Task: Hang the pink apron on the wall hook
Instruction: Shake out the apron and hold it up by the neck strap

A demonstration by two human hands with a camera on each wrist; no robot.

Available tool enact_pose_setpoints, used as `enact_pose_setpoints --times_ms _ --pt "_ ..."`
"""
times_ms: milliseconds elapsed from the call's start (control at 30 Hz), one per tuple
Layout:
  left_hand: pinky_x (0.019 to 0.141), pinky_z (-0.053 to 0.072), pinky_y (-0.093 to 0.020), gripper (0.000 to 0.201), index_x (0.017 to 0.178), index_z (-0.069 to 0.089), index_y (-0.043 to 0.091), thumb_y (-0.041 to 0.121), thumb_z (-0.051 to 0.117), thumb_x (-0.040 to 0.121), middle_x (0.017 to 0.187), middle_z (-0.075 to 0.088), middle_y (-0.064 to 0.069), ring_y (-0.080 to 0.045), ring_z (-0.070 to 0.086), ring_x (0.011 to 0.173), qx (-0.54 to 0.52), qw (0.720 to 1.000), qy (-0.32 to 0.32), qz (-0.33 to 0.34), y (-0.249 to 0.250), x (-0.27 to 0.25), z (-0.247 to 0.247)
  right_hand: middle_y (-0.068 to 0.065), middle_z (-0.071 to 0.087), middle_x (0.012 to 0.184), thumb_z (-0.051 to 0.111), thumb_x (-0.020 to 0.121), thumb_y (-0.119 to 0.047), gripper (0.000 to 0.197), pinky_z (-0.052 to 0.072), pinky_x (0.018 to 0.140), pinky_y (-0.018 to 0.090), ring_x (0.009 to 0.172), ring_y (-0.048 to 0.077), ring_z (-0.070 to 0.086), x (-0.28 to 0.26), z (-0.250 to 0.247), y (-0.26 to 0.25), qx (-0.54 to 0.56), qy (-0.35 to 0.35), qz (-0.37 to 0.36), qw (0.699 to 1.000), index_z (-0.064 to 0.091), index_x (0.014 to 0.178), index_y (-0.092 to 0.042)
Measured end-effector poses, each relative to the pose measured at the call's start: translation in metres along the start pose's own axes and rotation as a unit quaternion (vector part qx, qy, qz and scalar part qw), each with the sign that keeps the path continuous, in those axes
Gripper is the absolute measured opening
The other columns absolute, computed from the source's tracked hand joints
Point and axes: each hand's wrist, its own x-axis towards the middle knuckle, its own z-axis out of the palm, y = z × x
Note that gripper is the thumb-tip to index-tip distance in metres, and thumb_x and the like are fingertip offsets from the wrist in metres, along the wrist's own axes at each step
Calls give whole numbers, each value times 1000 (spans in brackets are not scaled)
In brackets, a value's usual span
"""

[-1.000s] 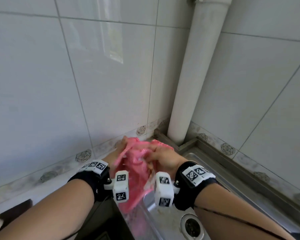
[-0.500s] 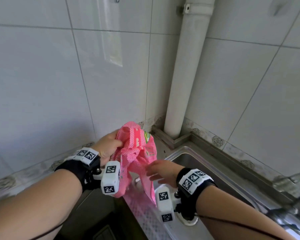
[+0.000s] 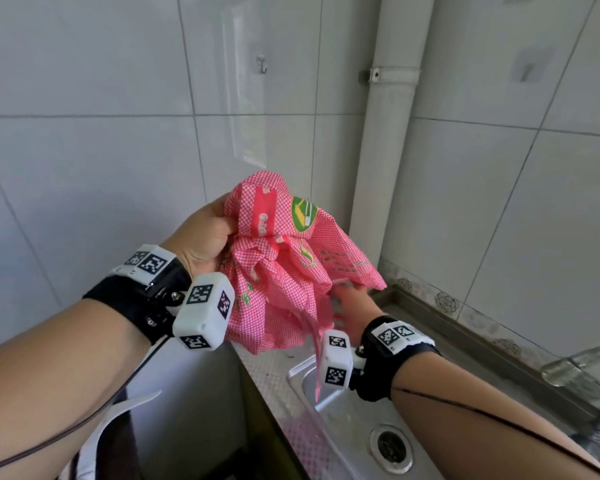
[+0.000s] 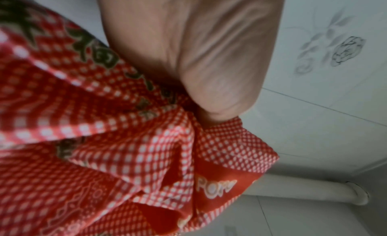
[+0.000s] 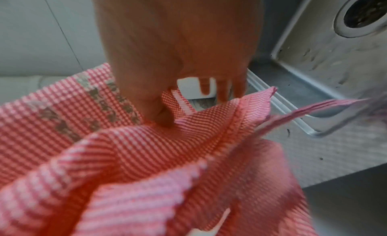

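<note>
The pink checked apron is bunched up and held above the counter edge. My left hand grips its upper left part, with the fingers buried in the cloth. My right hand sits under the apron's lower right edge, partly hidden and blurred. In the right wrist view its thumb pinches a fold of the apron, while the other fingers point away. A thin strap hangs down beside the right wrist. The small wall hook is on the tiles, high above the apron.
A white drain pipe runs up the corner right of the apron. The steel sink with its drain lies below my right arm. A faucet juts in at the right edge. A dark gap lies left of the counter.
My left hand has lifted the bunched apron higher, away from the counter. The right hand has dropped under its lower edge. The view has tilted up and the hook has come into sight.
</note>
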Motion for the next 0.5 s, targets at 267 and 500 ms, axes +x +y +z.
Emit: enact_pose_setpoints --times_ms 267,500 --pt "73 59 -46 40 123 60 -3 -11 55 84 110 67 -27 -40 68 90 7 999 29 -30 0 -23 -23 6 64 106 58 89 -23 34 54 84 35 93 20 64 -25 8 -87 183 -47 -148 971 56 121 -14" --pt "100 46 -55 31 121 64 7 13 50 94 121 64 -27 -45 60 113 36 994 46 -87 -3 -28 -41 1 62 85 52 96 -23 15 54 83 40 76 16 61 -44 24 -138 162 -56 -209 963 57 82 -22"
